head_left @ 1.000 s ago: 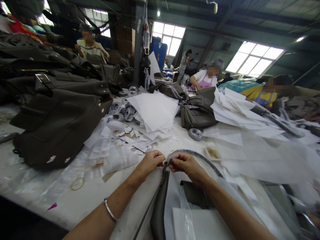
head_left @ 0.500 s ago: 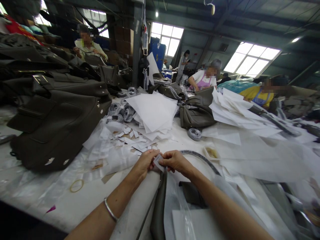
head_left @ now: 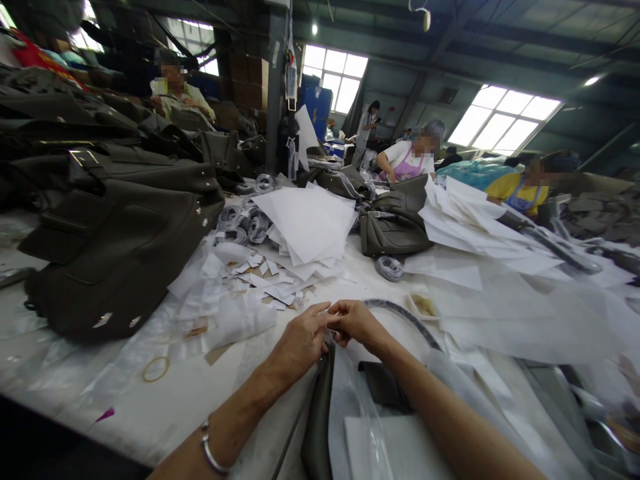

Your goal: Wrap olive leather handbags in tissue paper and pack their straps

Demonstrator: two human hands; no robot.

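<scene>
My left hand (head_left: 300,339) and my right hand (head_left: 354,321) meet fingertip to fingertip at the top end of an olive-grey bag (head_left: 320,413) lying on the white table (head_left: 165,407). Both hands are closed in a pinch on the bag's upper edge, where a plastic-wrapped strap (head_left: 405,319) curves away to the right. What sits between the fingers is hidden. Clear plastic film (head_left: 360,407) and a white sheet (head_left: 400,447) lie over the bag. A silver bangle (head_left: 209,455) is on my left wrist.
A stack of dark bags (head_left: 115,247) fills the left. White paper sheets (head_left: 310,223) and scraps lie in the middle, another bag (head_left: 395,233) behind them. A rubber band (head_left: 155,368) lies at left. Other people (head_left: 415,157) work at the far side.
The small white piece held between my fingers earlier is no longer visible. My left hand has turned over and moved onto the bag's top edge, fingers now overlapping my right hand's.
</scene>
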